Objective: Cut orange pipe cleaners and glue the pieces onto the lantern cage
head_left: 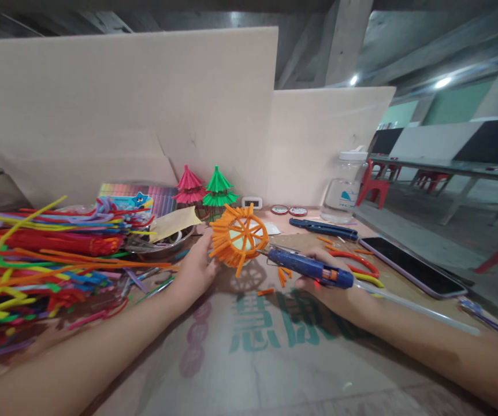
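My left hand (197, 271) is closed on the left side of a round orange pipe-cleaner piece (244, 234), built like a spoked wheel with short stems around its rim. Pale material shows between the spokes. In my right hand (327, 292) is a blue hot glue gun (309, 267), with a clear glue stick (417, 306) running out of its back end. The gun's nozzle points left and meets or nearly meets the wheel's right rim; I cannot tell which. Short orange pipe-cleaner pieces (283, 276) lie on the board below the nozzle.
Left, a heap of coloured pipe cleaners (36, 260) lies beside a metal bowl (158, 245). Behind are small red (188, 188) and green (218, 188) pipe-cleaner trees. Right are a blue utility knife (322, 227), red-handled scissors (357, 260), a phone (411, 266) and a clear bottle (342, 188).
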`<move>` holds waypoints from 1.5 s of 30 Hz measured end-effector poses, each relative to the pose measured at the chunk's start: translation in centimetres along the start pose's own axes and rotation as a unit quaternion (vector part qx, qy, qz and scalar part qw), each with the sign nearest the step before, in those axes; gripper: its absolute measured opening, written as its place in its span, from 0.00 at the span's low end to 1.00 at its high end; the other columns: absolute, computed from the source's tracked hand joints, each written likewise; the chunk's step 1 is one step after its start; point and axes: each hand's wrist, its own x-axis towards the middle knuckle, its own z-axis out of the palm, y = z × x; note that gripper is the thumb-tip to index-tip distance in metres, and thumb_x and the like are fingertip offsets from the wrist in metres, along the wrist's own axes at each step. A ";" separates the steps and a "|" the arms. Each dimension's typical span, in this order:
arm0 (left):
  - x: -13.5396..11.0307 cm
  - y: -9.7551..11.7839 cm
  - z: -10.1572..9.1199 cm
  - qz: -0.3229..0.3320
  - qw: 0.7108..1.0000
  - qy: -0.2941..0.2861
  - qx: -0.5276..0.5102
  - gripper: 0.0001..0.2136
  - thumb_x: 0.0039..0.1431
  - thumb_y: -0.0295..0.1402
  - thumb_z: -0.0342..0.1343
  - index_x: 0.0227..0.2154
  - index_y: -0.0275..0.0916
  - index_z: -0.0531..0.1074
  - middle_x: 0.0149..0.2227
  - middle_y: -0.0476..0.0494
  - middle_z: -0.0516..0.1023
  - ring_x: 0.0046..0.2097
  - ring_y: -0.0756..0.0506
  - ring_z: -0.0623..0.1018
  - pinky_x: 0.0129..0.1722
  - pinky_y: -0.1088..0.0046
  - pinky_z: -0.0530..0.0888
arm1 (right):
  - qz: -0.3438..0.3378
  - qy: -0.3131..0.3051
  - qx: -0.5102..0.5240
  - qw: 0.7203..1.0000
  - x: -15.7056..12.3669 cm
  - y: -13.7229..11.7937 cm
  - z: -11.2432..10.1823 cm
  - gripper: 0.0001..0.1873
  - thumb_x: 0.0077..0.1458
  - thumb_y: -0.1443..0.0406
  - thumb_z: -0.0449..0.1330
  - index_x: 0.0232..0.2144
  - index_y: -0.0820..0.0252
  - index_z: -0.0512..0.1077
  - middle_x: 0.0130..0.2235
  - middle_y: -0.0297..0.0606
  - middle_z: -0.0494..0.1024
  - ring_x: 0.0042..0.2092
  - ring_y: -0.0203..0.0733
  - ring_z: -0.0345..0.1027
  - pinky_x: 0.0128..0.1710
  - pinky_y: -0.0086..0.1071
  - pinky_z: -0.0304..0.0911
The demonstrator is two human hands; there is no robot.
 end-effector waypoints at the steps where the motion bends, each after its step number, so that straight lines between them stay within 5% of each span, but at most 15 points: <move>1: 0.0 0.1 0.0 -0.002 1.000 -0.003 0.000 0.24 0.56 0.29 0.53 0.56 0.39 0.65 0.56 0.38 0.72 0.58 0.39 0.72 0.58 0.59 0.69 | 0.001 -0.001 0.002 1.000 0.0 0.1 0.0 0.11 0.46 0.58 0.64 0.31 0.56 0.69 0.24 0.30 0.72 0.25 0.37 0.63 0.24 0.29 0.58; 20: 0.0 0.5 -0.1 0.008 1.000 0.007 0.017 0.20 0.54 0.29 0.53 0.51 0.38 0.68 0.54 0.38 0.74 0.57 0.37 0.72 0.59 0.56 0.68 | -0.022 -0.011 -0.005 1.000 -0.1 0.5 -0.1 0.10 0.47 0.61 0.64 0.32 0.56 0.69 0.27 0.31 0.75 0.28 0.38 0.67 0.27 0.30 0.60; 45: 0.3 0.2 0.2 -0.004 0.999 0.002 -0.042 0.20 0.55 0.31 0.54 0.51 0.37 0.68 0.54 0.36 0.73 0.57 0.38 0.72 0.61 0.55 0.67 | 0.030 -0.015 -0.029 0.999 0.2 -0.4 -0.1 0.09 0.44 0.60 0.64 0.30 0.55 0.71 0.27 0.32 0.76 0.28 0.40 0.68 0.28 0.32 0.62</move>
